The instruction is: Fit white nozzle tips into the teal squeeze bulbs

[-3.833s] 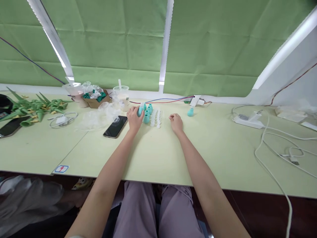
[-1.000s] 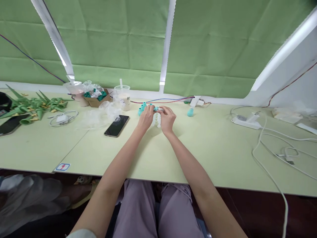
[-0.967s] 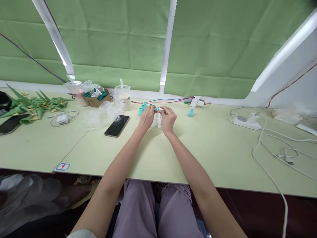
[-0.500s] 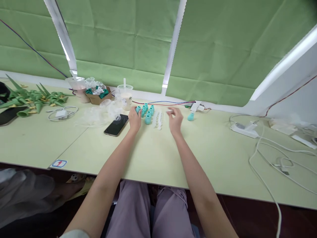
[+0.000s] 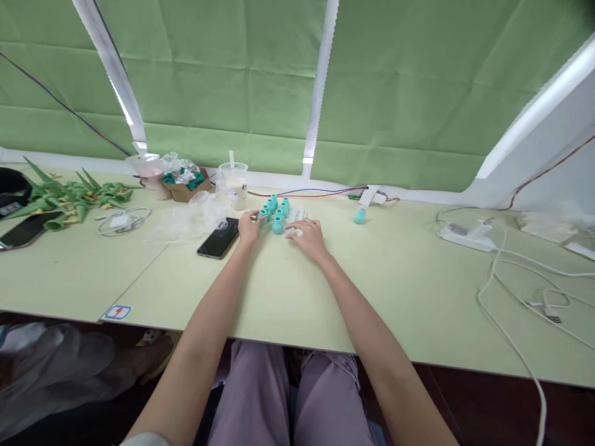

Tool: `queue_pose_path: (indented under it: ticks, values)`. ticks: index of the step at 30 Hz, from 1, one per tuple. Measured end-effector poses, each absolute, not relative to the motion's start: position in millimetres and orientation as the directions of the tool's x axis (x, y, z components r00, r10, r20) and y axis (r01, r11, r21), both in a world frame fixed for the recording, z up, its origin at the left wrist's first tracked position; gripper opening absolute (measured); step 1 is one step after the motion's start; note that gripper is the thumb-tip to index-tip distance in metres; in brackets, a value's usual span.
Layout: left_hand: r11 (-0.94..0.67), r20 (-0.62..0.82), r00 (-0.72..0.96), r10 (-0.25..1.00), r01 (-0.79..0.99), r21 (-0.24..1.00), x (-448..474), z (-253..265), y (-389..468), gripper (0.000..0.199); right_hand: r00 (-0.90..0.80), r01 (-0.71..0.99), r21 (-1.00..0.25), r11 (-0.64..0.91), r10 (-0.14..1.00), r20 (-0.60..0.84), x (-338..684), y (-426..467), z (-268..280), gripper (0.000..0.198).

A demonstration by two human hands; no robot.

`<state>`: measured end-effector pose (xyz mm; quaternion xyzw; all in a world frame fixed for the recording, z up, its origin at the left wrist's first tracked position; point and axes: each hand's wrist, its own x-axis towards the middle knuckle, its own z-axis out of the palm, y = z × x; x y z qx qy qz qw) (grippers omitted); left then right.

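A: Where does the left hand (image 5: 248, 228) sit?

B: Just right of the black phone (image 5: 218, 238), fingers curled against one of the teal pieces (image 5: 277, 225). Whether it actually grips that piece, the view cannot tell.

A: And those teal pieces?

B: They stand in a close cluster on the bench (image 5: 297, 297), right of the phone, most with round bodies and their open necks upward.

A: What about the right hand (image 5: 304, 237)?

B: It is farther right of the phone, thumb and fingers parted, over the near end of the small white pieces (image 5: 297, 214). Those lie beside the cluster, partly hidden by the hand.

A: Anything else around?

B: A lone teal piece (image 5: 359, 217) stands well to the right of the phone. Behind the phone is a drink cup (image 5: 238, 193) with a straw; crumpled clear plastic (image 5: 186, 222) spreads to its left.
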<state>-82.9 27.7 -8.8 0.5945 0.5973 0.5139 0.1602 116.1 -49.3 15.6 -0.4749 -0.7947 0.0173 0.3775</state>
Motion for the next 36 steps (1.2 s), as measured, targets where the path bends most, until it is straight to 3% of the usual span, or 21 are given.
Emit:
queue_pose_path:
  ticks: [12, 17, 22, 26, 29, 31, 36]
  values:
    - [-0.175, 0.345, -0.222, 0.912, 0.552, 0.816, -82.1, -10.9, 29.0, 0.026, -0.308, 0.779, -0.331, 0.532, 0.785, 0.537, 121.4, -47.8, 8.3, 0.015]
    - [-0.202, 0.347, -0.198, 0.917, 0.521, 0.830, -82.1, -12.1, 30.2, 0.029, -0.290, 0.747, -0.379, 0.546, 0.781, 0.553, 122.0, -45.9, 7.2, 0.035]
    - [-0.245, 0.370, -0.162, 0.915, 0.506, 0.827, -82.9, -13.5, 32.0, 0.039, -0.088, 0.689, -0.487, 0.537, 0.729, 0.679, 124.5, -42.5, 12.4, 0.032]
    - [-0.247, 0.402, -0.193, 0.895, 0.535, 0.808, -84.4, -13.7, 32.6, 0.044, 0.288, 0.730, -0.589, 0.346, 0.626, 0.725, 144.5, -30.6, 15.1, 0.030]
    - [-0.290, 0.492, -0.198, 0.848, 0.603, 0.743, -85.2, -12.3, 31.7, 0.043, 0.596, 0.698, -0.712, 0.075, 0.492, 0.635, 178.0, -11.1, 21.3, 0.040]
    - [-0.326, 0.575, -0.191, 0.795, 0.665, 0.672, -85.2, -10.6, 30.0, 0.041, 0.700, 0.650, -0.757, -0.070, 0.442, 0.561, 206.0, 3.9, 29.1, 0.048]
    - [-0.372, 0.697, -0.158, 0.700, 0.753, 0.544, -83.6, -7.0, 23.1, 0.035, 0.663, 0.667, -0.700, -0.256, 0.633, 0.400, 267.9, 28.2, 47.6, 0.063]
